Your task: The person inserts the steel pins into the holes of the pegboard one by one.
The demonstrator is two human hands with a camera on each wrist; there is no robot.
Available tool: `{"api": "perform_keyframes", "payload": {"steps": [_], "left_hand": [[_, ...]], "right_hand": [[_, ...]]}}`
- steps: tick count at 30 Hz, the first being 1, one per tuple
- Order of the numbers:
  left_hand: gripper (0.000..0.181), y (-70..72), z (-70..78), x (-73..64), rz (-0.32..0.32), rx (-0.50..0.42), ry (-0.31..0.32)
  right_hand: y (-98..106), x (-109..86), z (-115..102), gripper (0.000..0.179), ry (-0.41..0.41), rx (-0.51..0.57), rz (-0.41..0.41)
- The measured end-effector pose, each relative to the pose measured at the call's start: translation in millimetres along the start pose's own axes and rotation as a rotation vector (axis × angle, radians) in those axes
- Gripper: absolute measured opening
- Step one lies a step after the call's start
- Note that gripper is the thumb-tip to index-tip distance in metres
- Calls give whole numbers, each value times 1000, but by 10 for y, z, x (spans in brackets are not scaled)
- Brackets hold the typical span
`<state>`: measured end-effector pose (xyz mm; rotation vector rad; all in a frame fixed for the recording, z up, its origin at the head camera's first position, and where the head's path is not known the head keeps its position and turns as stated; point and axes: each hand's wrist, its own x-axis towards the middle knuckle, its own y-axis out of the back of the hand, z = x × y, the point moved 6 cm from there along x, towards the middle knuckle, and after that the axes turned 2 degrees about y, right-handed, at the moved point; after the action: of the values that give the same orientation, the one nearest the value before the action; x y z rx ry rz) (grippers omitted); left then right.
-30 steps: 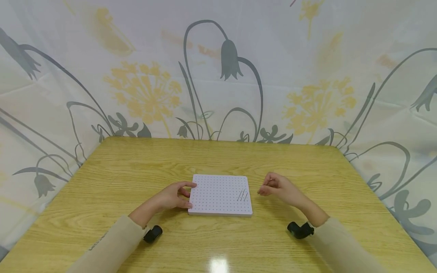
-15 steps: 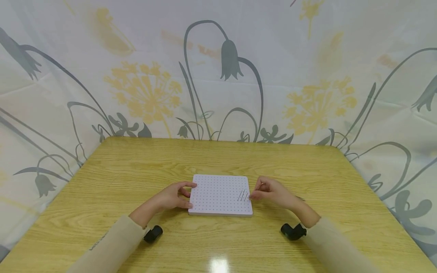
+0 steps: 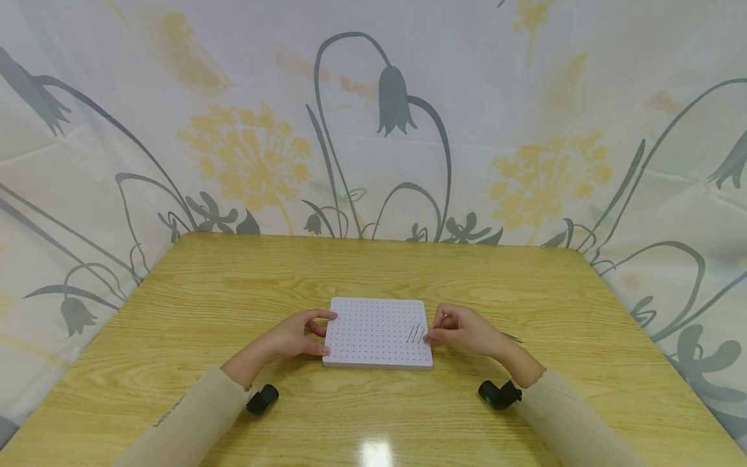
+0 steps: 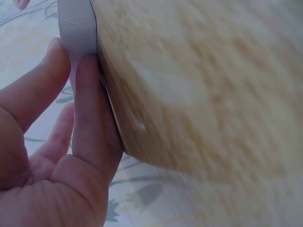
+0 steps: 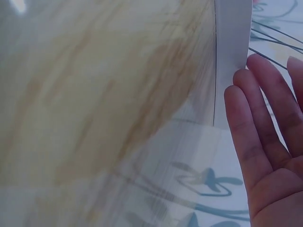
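Note:
A white board (image 3: 367, 334) dotted with rows of small holes lies flat on the table. My left hand (image 3: 292, 336) holds its left edge, with index finger and thumb spread along it; the left wrist view shows fingers against the board's side (image 4: 78, 28). Several thin dark metal pins (image 3: 415, 334) stand in the board near its right edge. There my right hand (image 3: 463, 329) pinches one thin pin (image 5: 266, 58) between thumb and index finger. In the right wrist view the other fingers lie beside the board's side wall (image 5: 232, 42), and the pin's lower end meets the board.
Thin dark pins (image 3: 512, 337) lie on the wooden table (image 3: 373, 269), partly hidden behind the right wrist. A patterned cloth (image 3: 262, 84) hangs behind the table. A black wrist camera (image 3: 498, 394) sits under each forearm.
My right hand has moved left from beside the board to its right edge, and is almost still over the last half second. The left hand and the board stay put.

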<state>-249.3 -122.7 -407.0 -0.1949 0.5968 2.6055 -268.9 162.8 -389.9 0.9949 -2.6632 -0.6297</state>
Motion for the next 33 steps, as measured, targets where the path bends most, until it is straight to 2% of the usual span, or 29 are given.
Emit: {"api": "perform_keyframes", "payload": {"steps": [6,14,24,33], "left_hand": [[65,2,16,-6,-3,-8,0],[65,9,17,-9,13,1,21],[64,2,21,-8,20,-2,35],[64,0,16,-14,17,-3,34]], "right_hand": [[-5,19,-39,9,36,-91,32],[-19,46,-56,7,46,-198,30],[25,0,-16,13,55,-207,26],[154,-121,30,12,38,-215,62]]}}
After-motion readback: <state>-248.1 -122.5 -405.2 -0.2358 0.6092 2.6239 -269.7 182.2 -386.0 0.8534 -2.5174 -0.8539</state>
